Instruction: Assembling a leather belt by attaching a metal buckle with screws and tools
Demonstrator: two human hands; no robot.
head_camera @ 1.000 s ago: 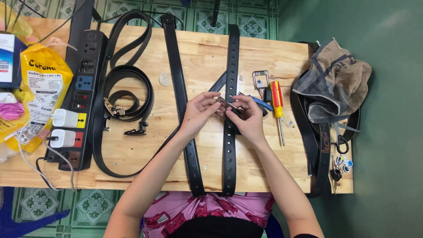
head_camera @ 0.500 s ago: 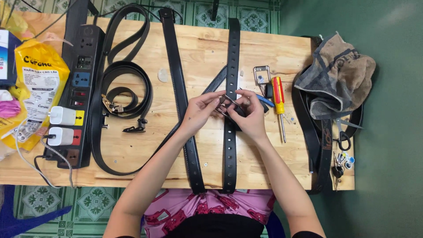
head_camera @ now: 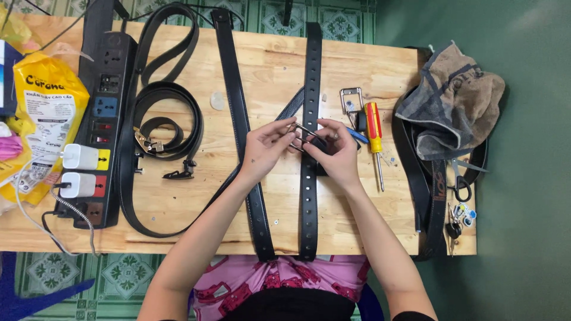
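**Both hands pinching a buckle over the punched belt, mid-table**

From my remote feed, biggest first:

- Wooden table (head_camera: 357, 65), light pine, fills most of the view. Green patterned floor tile around it.
- Long looped black strap (head_camera: 128, 178) runs down the left third, w/ a coiled black belt (head_camera: 172, 122) inside the loop.
- Black power strip (head_camera: 101, 119) along the left edge, two white chargers plugged in near its lower end. Yellow plastic bag (head_camera: 44, 113) just left of it.
- Grey-brown cloth cap (head_camera: 452, 101) at the right edge, sitting on more black straps; scissors (head_camera: 461, 178) just below it.
- Two straight belts lie top-to-bottom in the centre: a plain black belt (head_camera: 238, 113) and, right of it, a punched black belt (head_camera: 309, 196) w/ a row of holes.
- Left hand (head_camera: 262, 151) and right hand (head_camera: 336, 157) meet over the punched belt, about halfway along it. Fingers of both closed on a small metal buckle (head_camera: 303, 132), thumb and forefinger pinch each side. Buckle sits right at the belt; can't tell if it's threaded on or only held against it.
- Red/yellow screwdriver (head_camera: 375, 134) just right of the right hand, near a second metal buckle frame (head_camera: 351, 98) lying flat.
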